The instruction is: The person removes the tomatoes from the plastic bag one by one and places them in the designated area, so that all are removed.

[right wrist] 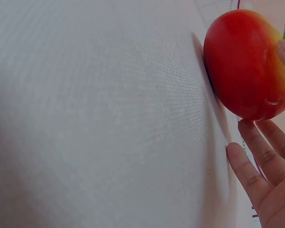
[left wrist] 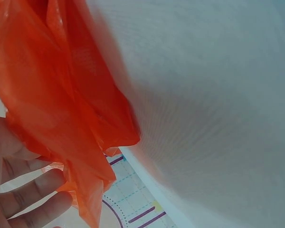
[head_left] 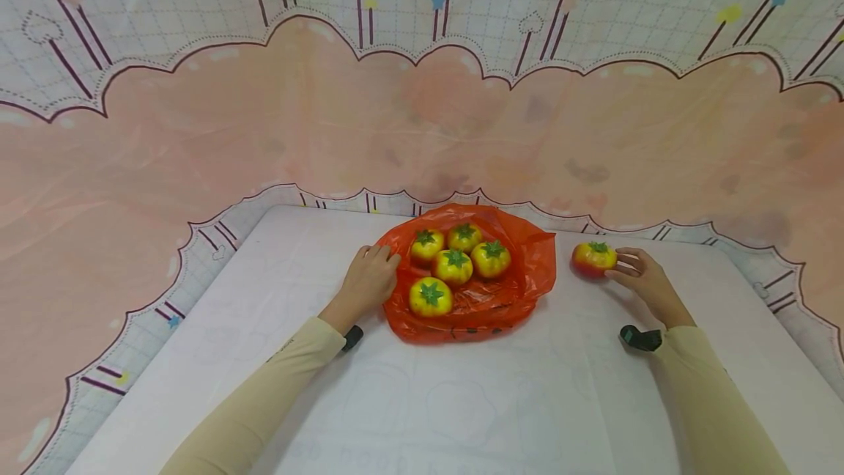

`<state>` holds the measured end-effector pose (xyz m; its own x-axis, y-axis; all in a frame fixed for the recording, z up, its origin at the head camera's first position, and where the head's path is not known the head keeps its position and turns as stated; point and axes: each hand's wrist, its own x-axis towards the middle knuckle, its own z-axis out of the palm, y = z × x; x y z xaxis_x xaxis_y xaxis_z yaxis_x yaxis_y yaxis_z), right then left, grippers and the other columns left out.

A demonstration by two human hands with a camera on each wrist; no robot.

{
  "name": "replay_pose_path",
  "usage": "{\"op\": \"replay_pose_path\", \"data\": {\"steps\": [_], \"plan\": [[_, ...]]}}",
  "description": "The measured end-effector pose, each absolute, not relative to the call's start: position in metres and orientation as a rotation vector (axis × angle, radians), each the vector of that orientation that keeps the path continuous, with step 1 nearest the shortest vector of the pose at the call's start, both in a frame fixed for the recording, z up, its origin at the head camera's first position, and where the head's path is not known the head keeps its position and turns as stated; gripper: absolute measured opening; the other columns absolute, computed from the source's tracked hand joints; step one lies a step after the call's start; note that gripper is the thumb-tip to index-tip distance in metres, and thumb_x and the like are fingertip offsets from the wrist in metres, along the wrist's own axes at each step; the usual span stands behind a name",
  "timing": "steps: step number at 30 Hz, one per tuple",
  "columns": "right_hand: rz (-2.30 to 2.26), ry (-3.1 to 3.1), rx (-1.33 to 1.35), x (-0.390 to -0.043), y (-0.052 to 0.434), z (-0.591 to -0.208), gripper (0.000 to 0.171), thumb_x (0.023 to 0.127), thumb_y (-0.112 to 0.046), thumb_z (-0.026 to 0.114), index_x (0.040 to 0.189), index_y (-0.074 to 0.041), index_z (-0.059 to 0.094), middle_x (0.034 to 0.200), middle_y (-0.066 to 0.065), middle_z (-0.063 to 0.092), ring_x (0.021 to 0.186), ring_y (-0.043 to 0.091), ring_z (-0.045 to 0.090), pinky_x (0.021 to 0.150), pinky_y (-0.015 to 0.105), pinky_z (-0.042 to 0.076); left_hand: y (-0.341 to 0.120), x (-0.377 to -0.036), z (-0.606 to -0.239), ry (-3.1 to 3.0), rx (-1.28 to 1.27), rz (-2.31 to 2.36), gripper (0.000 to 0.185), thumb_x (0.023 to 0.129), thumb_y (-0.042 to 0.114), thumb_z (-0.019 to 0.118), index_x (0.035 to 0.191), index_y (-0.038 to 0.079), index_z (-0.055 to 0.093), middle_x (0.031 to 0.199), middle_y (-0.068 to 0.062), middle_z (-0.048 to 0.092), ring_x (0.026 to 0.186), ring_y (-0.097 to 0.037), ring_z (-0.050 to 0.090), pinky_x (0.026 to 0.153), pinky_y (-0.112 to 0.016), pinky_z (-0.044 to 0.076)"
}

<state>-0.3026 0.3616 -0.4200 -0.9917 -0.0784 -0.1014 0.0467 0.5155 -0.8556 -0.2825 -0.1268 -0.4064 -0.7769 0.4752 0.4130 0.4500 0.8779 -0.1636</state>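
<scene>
A red plastic bag point(head_left: 475, 306) lies spread wide on the table with several yellow tomatoes point(head_left: 430, 297) in it, each with a green star-shaped top. At the bag's left rim my left hand point(head_left: 372, 277) pinches the thin film. The left wrist view shows the orange-red film point(left wrist: 61, 85) hanging in folds; it hides the pinching fingertips, and the other fingers point(left wrist: 33, 192) stay loose. Off to the right, one red-and-yellow tomato point(head_left: 593, 261) rests on the table. My right hand point(head_left: 642, 281) touches its right side, thumb and fingers point(right wrist: 259, 147) extended and spread about it.
A white sheet covers the table point(head_left: 422, 416). Behind it hangs a pink cloth point(head_left: 422, 130) with a cloud pattern, close to the table's far edge. Dark wrist devices point(head_left: 639, 338) sit under both sleeves. Table surface lies between the bag and the lone tomato.
</scene>
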Motion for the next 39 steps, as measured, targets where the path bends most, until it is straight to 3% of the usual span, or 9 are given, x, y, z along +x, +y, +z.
{"op": "replay_pose_path", "data": {"steps": [13,19,25,27,30,33,39], "plan": [[-1.461,2.63,-0.066,-0.3,0.365,-0.413,0.084,0.091,-0.039,0.056,0.15,-0.007,0.006,0.152,0.029,0.016,0.135,0.048,0.027,0.106,0.055,0.029,-0.127,-0.284,-0.408,-2.574,-0.681,0.075,0.014,0.083,0.014,0.064,0.095,0.007,0.064,0.09,-0.011,0.062,0.089,-0.027,0.058,0.086,-0.04,0.048],[-1.412,2.703,-0.132,-0.295,0.369,-0.401,0.081,0.093,-0.035,0.055,0.151,-0.009,0.005,0.152,0.029,0.019,0.134,0.048,0.028,0.1,0.042,0.035,-0.127,-0.284,-0.409,-2.562,-0.68,0.081,0.013,0.082,0.013,0.064,0.094,0.007,0.064,0.089,-0.011,0.062,0.088,-0.027,0.058,0.085,-0.04,0.048],[-1.413,2.744,-0.112,-0.291,0.369,-0.383,0.082,0.092,-0.032,0.058,0.152,-0.017,0.004,0.153,0.028,0.015,0.136,0.048,0.023,0.102,0.057,0.032,-0.127,-0.284,-0.408,-2.581,-0.677,0.09,0.015,0.083,0.014,0.064,0.096,0.007,0.065,0.091,-0.011,0.062,0.089,-0.027,0.059,0.086,-0.041,0.049],[-1.389,2.776,-0.131,-0.289,0.369,-0.376,0.082,0.091,-0.031,0.058,0.152,-0.019,0.004,0.153,0.027,0.016,0.136,0.047,0.025,0.101,0.05,0.035,-0.126,-0.284,-0.407,-2.585,-0.678,0.089,0.016,0.083,0.014,0.064,0.096,0.006,0.065,0.091,-0.011,0.062,0.09,-0.027,0.059,0.086,-0.041,0.049],[-1.373,2.819,-0.216,-0.285,0.368,-0.365,0.079,0.091,-0.028,0.059,0.151,-0.022,0.008,0.152,0.026,0.019,0.135,0.046,0.028,0.095,0.029,0.043,-0.126,-0.283,-0.407,-2.582,-0.68,0.086,0.015,0.082,0.014,0.064,0.096,0.006,0.065,0.091,-0.012,0.062,0.09,-0.028,0.059,0.086,-0.041,0.049],[-1.38,2.848,-0.321,-0.28,0.364,-0.355,0.077,0.09,-0.023,0.061,0.15,-0.027,0.012,0.152,0.023,0.022,0.134,0.042,0.031,0.086,0.01,0.043,-0.126,-0.283,-0.407,-2.58,-0.681,0.085,0.016,0.082,0.013,0.064,0.096,0.006,0.065,0.091,-0.012,0.062,0.09,-0.028,0.059,0.086,-0.041,0.049],[-1.4,2.866,-0.537,-0.274,0.347,-0.336,0.079,0.087,-0.01,0.063,0.149,-0.028,0.018,0.153,0.016,0.028,0.128,0.009,0.044,0.082,0.003,0.042,-0.126,-0.284,-0.407,-2.601,-0.672,0.092,0.018,0.083,0.014,0.064,0.098,0.006,0.065,0.093,-0.012,0.063,0.091,-0.027,0.058,0.088,-0.041,0.048]]}}
